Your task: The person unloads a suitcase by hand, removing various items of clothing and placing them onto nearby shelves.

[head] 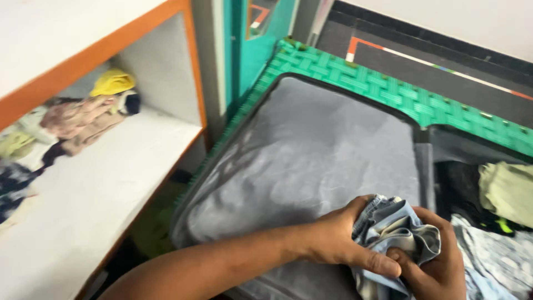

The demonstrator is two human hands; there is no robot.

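Denim-blue cloth [391, 230] sits bunched between my two hands, above the edge of a grey suitcase lid [311, 161]. My left hand [341, 239] has its fingers curled tight around the bundle, thumb pressed across the front; my right hand [438, 261] pinches it from below. Green woven mat [388, 89] lies under the case. Clothes [83, 114] pile on a white shelf [105, 189] at left. More garments [508, 191] fill the open half, cut off at the frame's right edge.
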